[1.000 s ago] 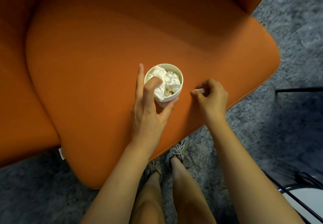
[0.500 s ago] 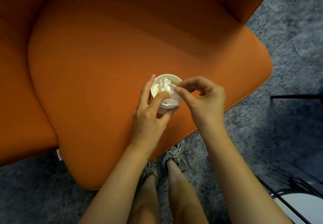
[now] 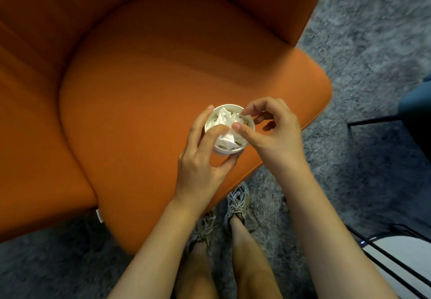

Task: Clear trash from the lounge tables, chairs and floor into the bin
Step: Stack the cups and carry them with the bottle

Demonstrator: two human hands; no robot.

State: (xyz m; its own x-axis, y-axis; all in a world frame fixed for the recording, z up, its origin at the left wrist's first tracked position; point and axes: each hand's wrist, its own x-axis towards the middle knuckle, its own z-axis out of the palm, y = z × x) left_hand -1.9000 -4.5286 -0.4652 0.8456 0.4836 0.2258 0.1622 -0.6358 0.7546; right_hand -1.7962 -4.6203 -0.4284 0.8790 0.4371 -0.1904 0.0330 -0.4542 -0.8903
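As we seem to be packing scraps above the orange armchair, our left hand grips the paper cup; our right hand touches its crumpled tissue, pinch unclear. Next we'd carry it upright binward.

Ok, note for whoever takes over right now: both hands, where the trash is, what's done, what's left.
Left hand grips the white paper cup at the front of the orange chair seat.
Right hand pinches the crumpled tissue at the cup's mouth.
Done: tissue is gathered in the cup.
Left: carry cup to the bin, not in view; then other tables, chairs, floor.
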